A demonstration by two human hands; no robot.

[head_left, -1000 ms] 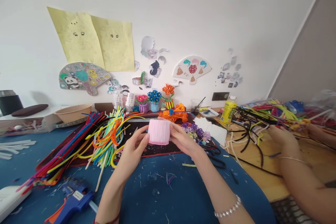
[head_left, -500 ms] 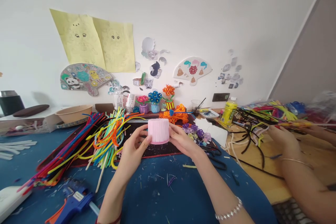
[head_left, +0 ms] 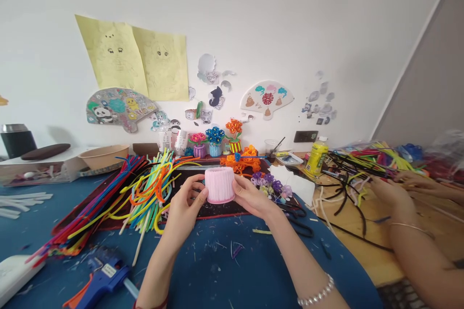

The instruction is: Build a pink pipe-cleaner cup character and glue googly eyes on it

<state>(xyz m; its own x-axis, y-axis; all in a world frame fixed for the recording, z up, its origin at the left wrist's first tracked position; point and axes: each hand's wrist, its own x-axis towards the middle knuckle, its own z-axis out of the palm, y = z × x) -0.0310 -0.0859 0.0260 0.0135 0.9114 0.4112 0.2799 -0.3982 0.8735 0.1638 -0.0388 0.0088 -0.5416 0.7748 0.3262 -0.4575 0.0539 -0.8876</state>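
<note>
Between my two hands, raised over the blue table, is a small pink pot [head_left: 220, 187] that looks made of pipe cleaners, with vertical ribs and a darker pink base edge. Its hollow top shows a little. My left hand [head_left: 189, 200] pinches its left side with thumb and fingers. On the opposite side, my right hand [head_left: 253, 197] grips it the same way. Behind it lies a dark tray [head_left: 195, 210] with a bundle of coloured pipe cleaners [head_left: 152, 193] to the left and purple pipe-cleaner flowers [head_left: 270, 182] to the right.
A blue glue gun [head_left: 105, 275] lies at the front left. Small pots of pipe-cleaner flowers [head_left: 214, 141] stand at the back by the wall. A yellow bottle [head_left: 317, 157] is on the right. Another person's hands [head_left: 393, 198] work over the wooden table [head_left: 377, 265].
The pink pot has tipped slightly toward me, so its hollow opening shows more. My hands keep their hold. The other person's hands have shifted a little.
</note>
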